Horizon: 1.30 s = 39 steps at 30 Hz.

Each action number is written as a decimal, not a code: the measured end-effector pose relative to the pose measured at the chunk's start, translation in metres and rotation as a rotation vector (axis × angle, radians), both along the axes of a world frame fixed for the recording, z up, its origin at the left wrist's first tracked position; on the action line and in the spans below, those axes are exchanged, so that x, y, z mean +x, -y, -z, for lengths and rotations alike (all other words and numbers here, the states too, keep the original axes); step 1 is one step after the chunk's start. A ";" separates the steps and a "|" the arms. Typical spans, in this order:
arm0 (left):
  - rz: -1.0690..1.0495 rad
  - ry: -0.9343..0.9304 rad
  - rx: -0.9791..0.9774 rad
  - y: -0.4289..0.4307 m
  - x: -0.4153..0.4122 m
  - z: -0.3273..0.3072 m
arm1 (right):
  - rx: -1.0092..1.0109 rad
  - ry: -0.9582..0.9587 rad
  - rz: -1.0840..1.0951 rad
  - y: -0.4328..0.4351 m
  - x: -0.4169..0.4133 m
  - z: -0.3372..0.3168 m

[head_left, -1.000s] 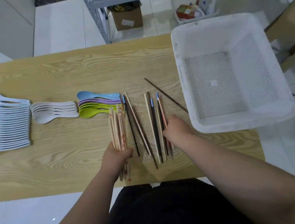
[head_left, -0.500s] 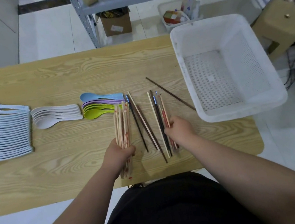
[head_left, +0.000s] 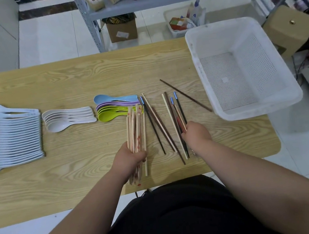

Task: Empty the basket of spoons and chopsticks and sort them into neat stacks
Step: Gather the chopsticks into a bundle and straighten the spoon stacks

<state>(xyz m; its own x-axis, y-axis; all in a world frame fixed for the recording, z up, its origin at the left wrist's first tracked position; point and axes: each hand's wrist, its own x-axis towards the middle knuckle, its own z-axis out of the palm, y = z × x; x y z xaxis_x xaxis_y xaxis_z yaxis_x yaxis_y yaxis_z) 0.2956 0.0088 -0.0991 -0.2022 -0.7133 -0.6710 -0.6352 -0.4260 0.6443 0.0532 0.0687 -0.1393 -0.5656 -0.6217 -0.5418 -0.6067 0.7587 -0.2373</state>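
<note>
Left hand [head_left: 129, 157] near the desk's [head_left: 67, 79] front edge, fingers clamped round a bundle of pale chopsticks [head_left: 135, 127]. Right hand [head_left: 197, 135] near it, fingers curled onto the mixed chopsticks [head_left: 176, 112], with loose chopsticks [head_left: 156, 120] flat on the desk between the hands. Basket [head_left: 217, 37] sits on the right end, overhanging the edge, one brown chopstick [head_left: 186, 95] slantwise beside it; pale blue spoons [head_left: 10, 138] at the left end, then white spoons [head_left: 68, 117], then coloured spoons [head_left: 113, 108] by the bundle's tips.
</note>
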 end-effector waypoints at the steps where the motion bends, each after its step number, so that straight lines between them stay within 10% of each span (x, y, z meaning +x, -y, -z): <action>1: -0.004 -0.003 0.005 0.000 0.001 0.000 | 0.014 -0.007 0.011 0.001 -0.001 -0.001; 12: -0.102 -0.142 0.080 0.002 0.004 -0.004 | -0.028 0.043 0.224 -0.006 -0.002 -0.015; 22: -0.235 -0.406 0.173 0.009 -0.020 -0.011 | -0.362 0.741 0.212 -0.002 0.069 -0.063; 39: -0.404 -0.434 0.150 0.005 0.057 -0.006 | -0.195 0.634 -0.255 0.002 0.164 -0.060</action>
